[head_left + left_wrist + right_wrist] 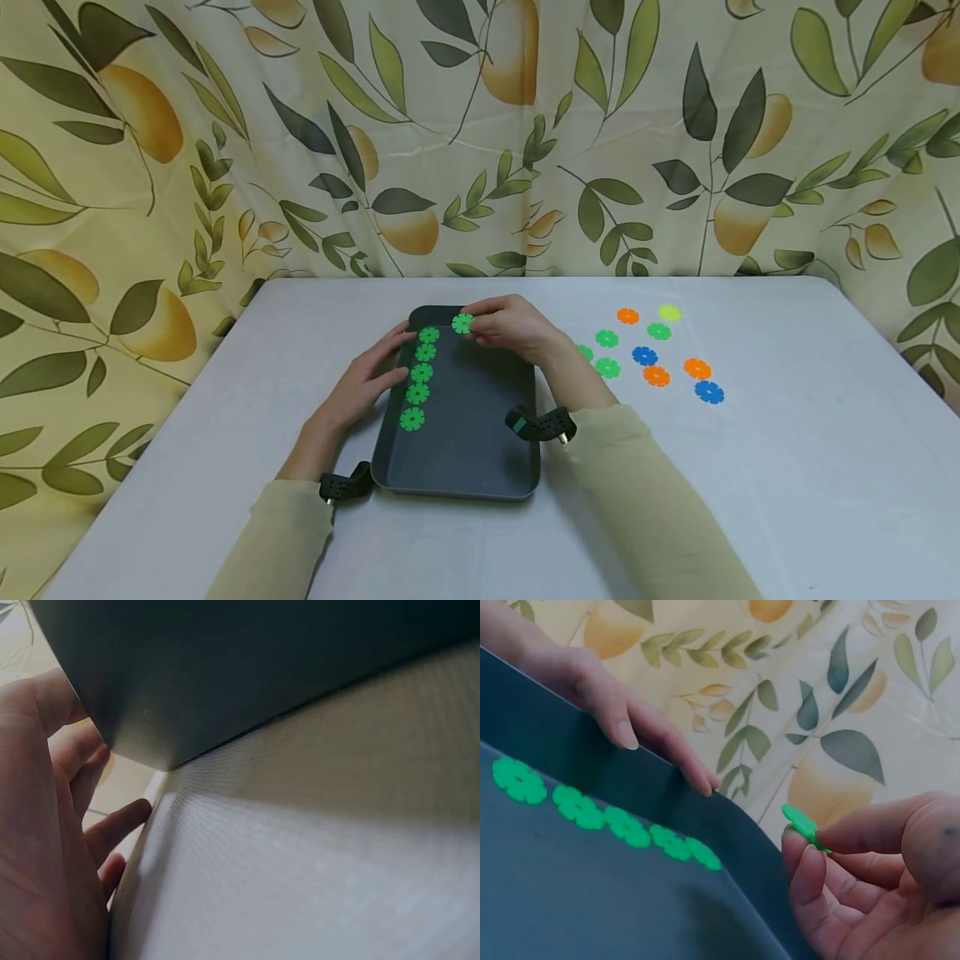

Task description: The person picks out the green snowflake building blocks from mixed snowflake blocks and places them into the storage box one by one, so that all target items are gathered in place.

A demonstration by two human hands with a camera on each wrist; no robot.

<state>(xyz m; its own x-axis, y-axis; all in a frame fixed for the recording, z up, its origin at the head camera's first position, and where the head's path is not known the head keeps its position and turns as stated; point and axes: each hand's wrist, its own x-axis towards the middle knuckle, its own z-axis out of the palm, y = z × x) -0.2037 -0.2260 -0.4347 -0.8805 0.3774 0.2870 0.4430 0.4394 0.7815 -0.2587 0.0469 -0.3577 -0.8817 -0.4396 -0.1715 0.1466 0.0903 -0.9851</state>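
Observation:
My right hand (517,327) pinches a green notched plastic disc (462,323) between thumb and fingertips, above the far end of a dark grey tray (480,442). In the right wrist view this disc (801,823) is tilted, nearly edge-on. Several matching green discs (422,372) lie flat in a column along the tray's left inner side. My left hand (363,379) rests at the tray's left rim, its fingers loosely extended; the thumb and a finger reach over the rim in the right wrist view. From the left wrist, the tray's outer wall (225,667) is seen beside this hand.
To the right of the tray, loose discs are scattered on the white tabletop (787,483): orange (697,368), blue (708,392), green (607,367) and one yellow-green (670,313). A curtain (600,167) with fruit and leaves hangs behind the table.

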